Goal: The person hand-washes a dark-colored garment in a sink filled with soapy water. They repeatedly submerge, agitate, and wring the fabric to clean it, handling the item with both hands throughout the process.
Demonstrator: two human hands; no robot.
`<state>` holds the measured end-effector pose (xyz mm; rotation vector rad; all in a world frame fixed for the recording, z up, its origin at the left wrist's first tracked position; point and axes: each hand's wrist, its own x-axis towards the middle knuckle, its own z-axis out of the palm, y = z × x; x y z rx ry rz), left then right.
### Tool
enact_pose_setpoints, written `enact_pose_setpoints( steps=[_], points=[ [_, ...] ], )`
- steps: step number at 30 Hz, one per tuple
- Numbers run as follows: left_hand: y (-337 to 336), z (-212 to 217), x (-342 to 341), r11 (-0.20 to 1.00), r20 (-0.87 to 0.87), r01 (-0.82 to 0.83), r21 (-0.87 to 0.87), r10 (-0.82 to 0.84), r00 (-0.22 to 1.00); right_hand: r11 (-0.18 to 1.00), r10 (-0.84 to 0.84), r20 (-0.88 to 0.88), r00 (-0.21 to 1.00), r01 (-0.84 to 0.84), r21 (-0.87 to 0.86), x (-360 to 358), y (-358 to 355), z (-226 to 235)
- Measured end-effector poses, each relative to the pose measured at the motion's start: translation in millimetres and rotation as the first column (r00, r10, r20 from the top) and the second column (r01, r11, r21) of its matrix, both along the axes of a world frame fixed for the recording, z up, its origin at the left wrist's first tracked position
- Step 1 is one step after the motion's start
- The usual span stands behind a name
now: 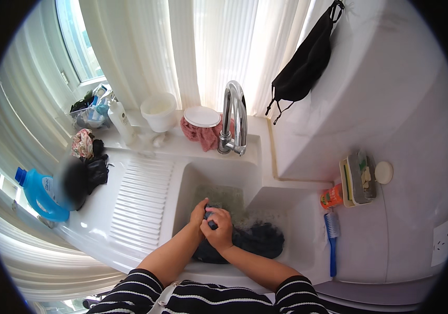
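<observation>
Over the white sink, my left hand and my right hand are closed together on a bunched part of dark fabric. A small dark end pokes out of my right fist. The larger mass of dark wet fabric lies in the basin below and right of my hands, in cloudy, sudsy water. Whether the gripped part joins that mass is hidden by my hands. A chrome faucet curves up behind the basin.
To the left is a ribbed washboard, with dark clothing and a blue detergent jug beyond. A white tub and pink cloth stand behind. A blue brush and soap box are right. A black mask hangs above.
</observation>
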<state>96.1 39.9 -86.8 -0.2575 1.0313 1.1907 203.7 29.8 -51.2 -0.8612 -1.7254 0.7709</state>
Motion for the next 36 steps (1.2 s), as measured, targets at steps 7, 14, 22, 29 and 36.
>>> enact_pose_setpoints(
  steps=[7,14,22,29,36],
  points=[
    [6,6,23,1.000,-0.213,-0.008,-0.016,0.004,0.977,0.950,-0.215,0.267,0.939,0.265,-0.165,24,80,-81],
    [9,-52,-7,0.988,-0.734,0.057,-0.144,-0.145,0.664,0.992,-0.037,0.653,0.757,0.106,-0.067,18,93,-111],
    [14,-38,-2,0.949,-0.582,0.106,-0.298,-0.269,0.767,0.969,0.134,0.888,0.440,0.129,-0.211,28,73,-121],
    [15,-78,-30,0.995,0.006,-0.047,0.088,0.046,0.999,0.929,0.368,0.191,0.910,-0.349,-0.127,22,56,-48],
    [11,-40,0,0.995,-0.230,-0.005,0.097,0.027,0.973,0.782,0.181,-0.382,0.906,-0.368,-0.503,52,93,-43]
  ],
)
